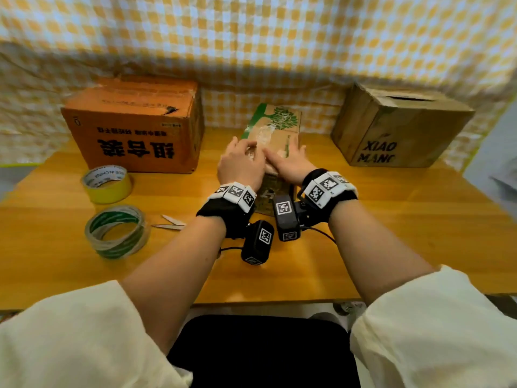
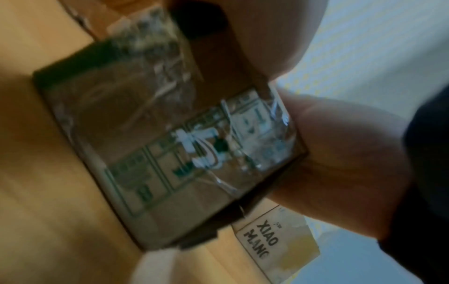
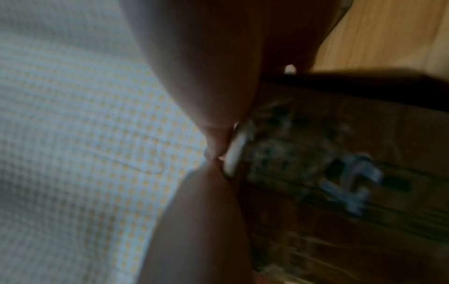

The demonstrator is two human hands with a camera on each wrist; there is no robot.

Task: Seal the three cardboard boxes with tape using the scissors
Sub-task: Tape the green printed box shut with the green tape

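Observation:
A small cardboard box (image 1: 275,127) printed with a green tree stands mid-table, with wrinkled clear tape (image 1: 263,135) along its top. Both hands lie on its near top edge. My left hand (image 1: 244,152) presses the tape with its fingers laid over it, and my right hand (image 1: 285,155) lies flat beside it, fingers spread. The left wrist view shows the box front (image 2: 157,153) with shiny tape folded over the edge by my palm (image 2: 340,153). The right wrist view is blurred, showing the box (image 3: 340,173). Scissors (image 1: 170,223) lie open on the table to the left.
An orange box (image 1: 134,124) stands at the back left and a brown "XIAO MANG" box (image 1: 400,127) at the back right. A yellow tape roll (image 1: 107,184) and a clear roll with a green core (image 1: 117,232) lie at the left. Checkered cloth (image 1: 251,37) hangs behind.

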